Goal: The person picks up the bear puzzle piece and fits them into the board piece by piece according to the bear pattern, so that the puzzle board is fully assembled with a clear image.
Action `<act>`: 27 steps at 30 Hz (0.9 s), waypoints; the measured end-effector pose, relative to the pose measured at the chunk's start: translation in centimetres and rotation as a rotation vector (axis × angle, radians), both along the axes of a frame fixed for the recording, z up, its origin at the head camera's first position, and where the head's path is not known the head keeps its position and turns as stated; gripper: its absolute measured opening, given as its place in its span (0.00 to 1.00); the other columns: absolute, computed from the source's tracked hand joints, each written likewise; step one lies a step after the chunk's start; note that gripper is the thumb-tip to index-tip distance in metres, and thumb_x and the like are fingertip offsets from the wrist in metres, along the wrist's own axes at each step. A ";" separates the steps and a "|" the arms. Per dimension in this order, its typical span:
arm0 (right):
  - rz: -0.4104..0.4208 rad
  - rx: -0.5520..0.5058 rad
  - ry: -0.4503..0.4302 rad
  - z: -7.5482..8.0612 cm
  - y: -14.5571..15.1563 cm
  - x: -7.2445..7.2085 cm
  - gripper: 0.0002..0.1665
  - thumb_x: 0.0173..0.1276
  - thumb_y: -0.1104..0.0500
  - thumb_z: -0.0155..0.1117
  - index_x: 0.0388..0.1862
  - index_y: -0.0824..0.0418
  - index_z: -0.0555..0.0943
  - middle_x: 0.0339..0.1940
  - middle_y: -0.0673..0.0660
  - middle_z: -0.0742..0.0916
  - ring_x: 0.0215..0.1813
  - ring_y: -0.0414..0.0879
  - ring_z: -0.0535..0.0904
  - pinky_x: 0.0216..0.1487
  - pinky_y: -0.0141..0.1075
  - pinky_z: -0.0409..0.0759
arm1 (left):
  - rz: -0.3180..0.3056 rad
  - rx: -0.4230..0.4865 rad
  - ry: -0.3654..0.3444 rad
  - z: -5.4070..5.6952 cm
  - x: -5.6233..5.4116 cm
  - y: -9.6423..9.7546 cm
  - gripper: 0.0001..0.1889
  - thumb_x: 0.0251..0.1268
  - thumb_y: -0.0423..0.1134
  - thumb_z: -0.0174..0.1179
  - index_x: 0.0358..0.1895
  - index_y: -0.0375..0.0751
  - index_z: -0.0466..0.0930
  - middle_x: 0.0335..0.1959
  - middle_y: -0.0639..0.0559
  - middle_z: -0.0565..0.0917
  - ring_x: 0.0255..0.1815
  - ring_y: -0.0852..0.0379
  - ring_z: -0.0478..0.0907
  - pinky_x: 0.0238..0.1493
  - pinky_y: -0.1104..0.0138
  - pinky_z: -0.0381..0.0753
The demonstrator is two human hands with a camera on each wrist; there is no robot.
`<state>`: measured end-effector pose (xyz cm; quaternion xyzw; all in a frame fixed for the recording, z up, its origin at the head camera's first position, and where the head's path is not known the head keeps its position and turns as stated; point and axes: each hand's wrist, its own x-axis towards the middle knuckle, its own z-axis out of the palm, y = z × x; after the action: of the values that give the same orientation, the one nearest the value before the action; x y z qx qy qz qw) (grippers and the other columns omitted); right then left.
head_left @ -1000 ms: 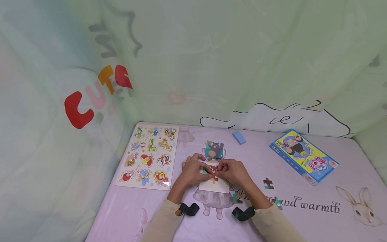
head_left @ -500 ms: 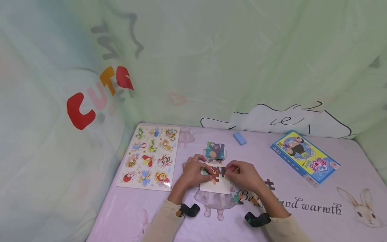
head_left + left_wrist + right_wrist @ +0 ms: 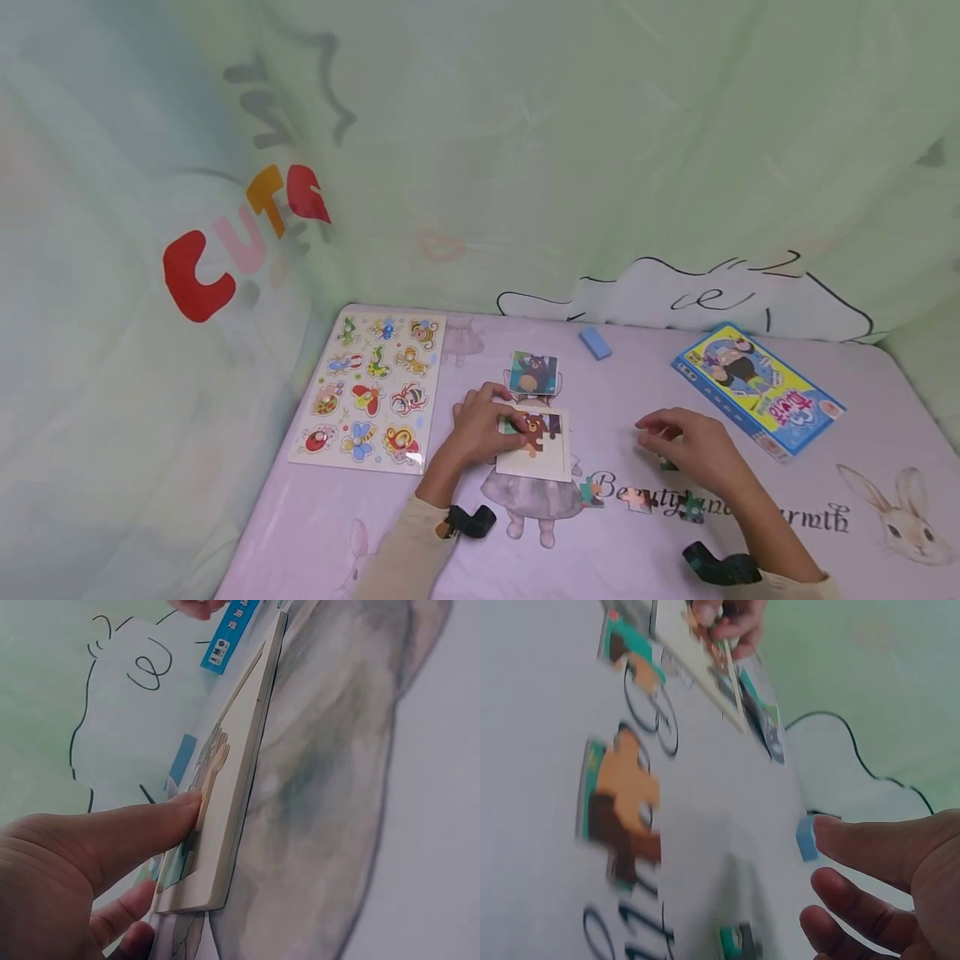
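Observation:
My left hand holds the cream-coloured puzzle board at its left side. Its thumb presses on joined bear pieces in the board's upper part, with other fingers at the edge. A dark piece lies in the upper right corner of the frame. Over the table to the right, my right hand hovers with nothing between its fingers, thumb and fingers apart. Beneath it a jigsaw piece shows, partly hidden by the hand in the head view.
Loose jigsaw pieces lie right of the board's lower edge. A bear picture card sits just beyond the board. There is a blue block farther back, a puzzle box at right, and an insect board at left.
My right hand has pulled away from the board and moved right, leaving the dark piece in the corner. My left hand keeps its place on the board.

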<state>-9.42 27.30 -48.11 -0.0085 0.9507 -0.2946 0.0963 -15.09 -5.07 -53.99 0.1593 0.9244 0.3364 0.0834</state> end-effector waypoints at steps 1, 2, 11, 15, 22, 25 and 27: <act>-0.002 0.008 -0.011 0.0 0.5 0.1 0.18 0.67 0.51 0.72 0.52 0.57 0.87 0.42 0.54 0.88 0.45 0.49 0.79 0.36 0.34 0.78 | 0.001 0.002 -0.003 0.0 0.0 0.0 0.05 0.53 0.50 0.76 0.32 0.63 0.90 0.61 0.58 0.75 0.61 0.50 0.67 0.53 0.54 0.60; -0.005 0.017 -0.023 -0.1 0.9 0.2 0.19 0.66 0.50 0.73 0.52 0.57 0.87 0.43 0.55 0.88 0.45 0.49 0.79 0.37 0.35 0.78 | 0.002 0.002 -0.006 0.0 0.0 0.0 0.05 0.53 0.50 0.76 0.33 0.62 0.90 0.61 0.58 0.75 0.61 0.50 0.67 0.53 0.54 0.60; -0.001 0.082 -0.082 -0.9 3.6 0.6 0.23 0.61 0.50 0.76 0.52 0.59 0.88 0.48 0.61 0.88 0.45 0.52 0.79 0.41 0.42 0.80 | -0.004 0.026 -0.008 0.0 0.1 -0.1 0.05 0.54 0.49 0.76 0.33 0.61 0.91 0.62 0.56 0.75 0.61 0.49 0.67 0.53 0.53 0.60; -0.021 0.087 -0.128 -1.4 3.9 0.9 0.26 0.59 0.49 0.77 0.54 0.57 0.87 0.50 0.62 0.87 0.46 0.52 0.79 0.42 0.44 0.83 | -0.002 0.023 -0.010 0.0 0.1 -0.1 0.05 0.54 0.49 0.76 0.33 0.61 0.90 0.62 0.57 0.75 0.61 0.50 0.67 0.54 0.53 0.60; -0.021 0.076 -0.126 -1.6 4.1 1.1 0.26 0.57 0.51 0.79 0.54 0.58 0.87 0.51 0.63 0.87 0.47 0.54 0.79 0.46 0.49 0.83 | 0.006 0.006 -0.013 0.0 0.2 -0.1 0.05 0.54 0.50 0.76 0.33 0.63 0.90 0.62 0.58 0.75 0.61 0.51 0.67 0.55 0.53 0.60; -0.017 0.074 -0.119 -1.6 4.2 1.1 0.26 0.57 0.52 0.79 0.54 0.58 0.86 0.52 0.64 0.87 0.48 0.54 0.79 0.46 0.50 0.83 | 0.006 0.012 -0.011 0.1 0.2 0.0 0.05 0.54 0.50 0.76 0.33 0.63 0.90 0.62 0.58 0.75 0.61 0.51 0.67 0.56 0.51 0.60; -0.017 0.073 -0.115 -1.7 4.2 1.1 0.26 0.57 0.52 0.79 0.54 0.58 0.86 0.52 0.64 0.87 0.48 0.54 0.79 0.47 0.50 0.84 | 0.007 0.014 -0.011 0.1 0.1 0.0 0.05 0.54 0.49 0.76 0.33 0.63 0.90 0.62 0.58 0.75 0.60 0.51 0.67 0.56 0.51 0.60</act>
<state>-8.28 31.52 -49.84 0.0198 0.9537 -0.2607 0.1484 -14.96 -5.05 -53.86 0.1548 0.9222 0.3439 0.0861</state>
